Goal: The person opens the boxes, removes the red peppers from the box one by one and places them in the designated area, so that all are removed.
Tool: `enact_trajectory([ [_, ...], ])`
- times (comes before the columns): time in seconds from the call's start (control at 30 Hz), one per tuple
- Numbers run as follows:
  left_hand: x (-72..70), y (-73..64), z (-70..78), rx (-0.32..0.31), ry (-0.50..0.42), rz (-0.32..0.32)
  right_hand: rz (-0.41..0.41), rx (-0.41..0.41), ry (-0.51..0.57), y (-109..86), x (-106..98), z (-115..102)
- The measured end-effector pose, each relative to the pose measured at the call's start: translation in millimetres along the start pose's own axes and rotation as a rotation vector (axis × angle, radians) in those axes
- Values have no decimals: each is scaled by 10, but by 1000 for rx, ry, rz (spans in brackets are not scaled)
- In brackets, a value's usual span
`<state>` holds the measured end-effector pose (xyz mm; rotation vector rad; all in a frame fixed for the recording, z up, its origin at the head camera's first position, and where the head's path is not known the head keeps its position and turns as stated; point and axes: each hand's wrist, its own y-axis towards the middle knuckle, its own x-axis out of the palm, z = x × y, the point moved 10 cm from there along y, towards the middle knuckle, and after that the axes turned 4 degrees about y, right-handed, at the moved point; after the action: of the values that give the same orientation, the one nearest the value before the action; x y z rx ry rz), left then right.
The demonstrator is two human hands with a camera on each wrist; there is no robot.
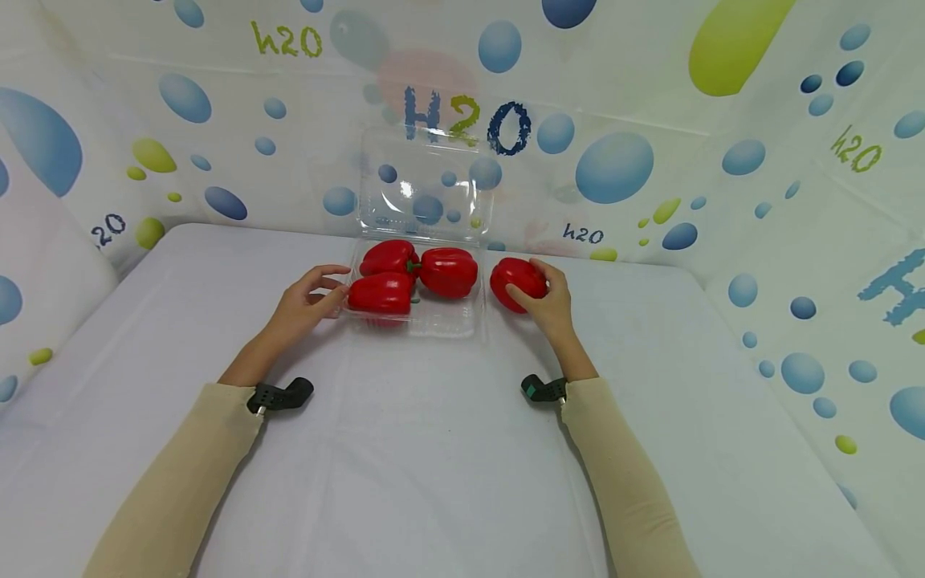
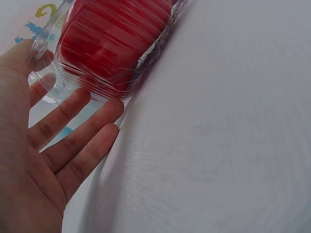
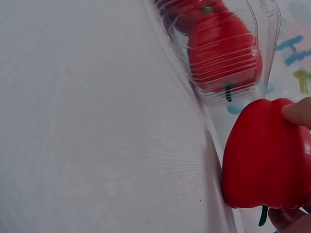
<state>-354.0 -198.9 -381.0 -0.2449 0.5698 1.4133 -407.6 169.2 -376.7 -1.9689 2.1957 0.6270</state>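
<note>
A clear plastic clamshell container point(image 1: 451, 327) sits near the table's back edge, its lid point(image 1: 426, 189) raised behind it. Inside are three red bell peppers: one at the back left point(image 1: 389, 257), one at the front left point(image 1: 379, 295), one on the right point(image 1: 450, 273). My left hand point(image 1: 307, 303) pinches the container's left rim between thumb and index finger; the other fingers extend along its side. To the container's right, my right hand point(image 1: 556, 307) grips another red bell pepper point(image 1: 515, 281) between thumb and fingers. Whether that pepper touches the table, I cannot tell.
White cloth covers the table point(image 1: 433, 457). Right behind it hangs a white curtain point(image 1: 289, 160) printed with blue and green drops, and it also runs along the right side. Each wrist wears a dark camera strap, the left point(image 1: 280, 396) and the right point(image 1: 543, 388).
</note>
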Motion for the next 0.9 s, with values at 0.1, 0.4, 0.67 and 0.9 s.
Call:
enact_trajectory([
  [0.1,-2,-10,36,3,-2,0,-6,0,-12,0,2,-5],
  [0.4,6,31,-66,10,-6,6,-31,-30,-11,-12,44,-19],
  [0.67,22,90,-216,12,-10,17,-60,-58,-24,1,82,-22],
  [0.9,16,92,-216,10,-2,10,-65,-60,-25,16,92,-9],
])
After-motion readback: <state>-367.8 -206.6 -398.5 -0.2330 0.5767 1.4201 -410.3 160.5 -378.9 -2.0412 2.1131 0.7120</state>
